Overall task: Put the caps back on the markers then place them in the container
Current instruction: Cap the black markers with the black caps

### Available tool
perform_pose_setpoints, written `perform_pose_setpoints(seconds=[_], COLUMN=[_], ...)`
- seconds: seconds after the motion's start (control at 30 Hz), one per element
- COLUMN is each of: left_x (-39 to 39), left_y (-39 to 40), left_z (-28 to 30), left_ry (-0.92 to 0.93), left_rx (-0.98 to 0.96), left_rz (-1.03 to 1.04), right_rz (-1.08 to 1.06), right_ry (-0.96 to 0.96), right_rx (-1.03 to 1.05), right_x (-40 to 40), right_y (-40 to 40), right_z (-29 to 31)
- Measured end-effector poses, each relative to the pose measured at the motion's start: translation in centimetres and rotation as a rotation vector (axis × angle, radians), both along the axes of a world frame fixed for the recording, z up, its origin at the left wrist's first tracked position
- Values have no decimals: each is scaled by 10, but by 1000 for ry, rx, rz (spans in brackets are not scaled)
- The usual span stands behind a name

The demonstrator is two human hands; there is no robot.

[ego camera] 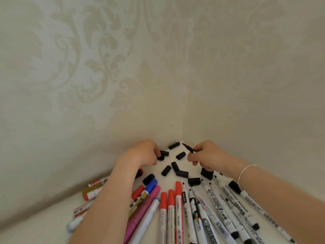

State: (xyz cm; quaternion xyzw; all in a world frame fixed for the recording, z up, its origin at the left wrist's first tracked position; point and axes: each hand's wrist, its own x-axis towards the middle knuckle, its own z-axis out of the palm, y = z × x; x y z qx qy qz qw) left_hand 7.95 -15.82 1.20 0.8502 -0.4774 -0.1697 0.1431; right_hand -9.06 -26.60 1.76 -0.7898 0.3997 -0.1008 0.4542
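Near corner, right hand (206, 155) pinches, prob. uncapped, marker (189, 148).

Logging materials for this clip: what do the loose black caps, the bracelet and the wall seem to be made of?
Caps: likely matte plastic; moulded cylinders with a dull, even black surface.
Bracelet: probably metal, silvery; a thin chain with bright glints.
Wall: apparently textured wallpaper; a cream damask pattern with a faint sheen, though the exact material is unclear.

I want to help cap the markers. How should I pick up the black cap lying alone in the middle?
Pinch the black cap across its round sides, coming from above. It lies flat on the table with bare space around it, so two fingers fit either side.
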Motion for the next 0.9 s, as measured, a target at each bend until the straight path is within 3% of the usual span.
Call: perform_pose_setpoints(seconds=[0.37,0.6,0.8,0.9], left_x=[6,16,22,22], left_y=[2,10,13,16], left_z=[-1,0,3,6], left_ry=[35,94,102,104], left_rx=[21,117,125,169], left_rz=[7,-27,-1,-21], right_rz=[64,-104,16,25], right_ry=[242,-94,152,185], right_rx=[-431,109,9,-27], right_x=[52,42,35,42], right_y=[6,-11,-13,-13], right_z=[-34,-6,-8,-10])
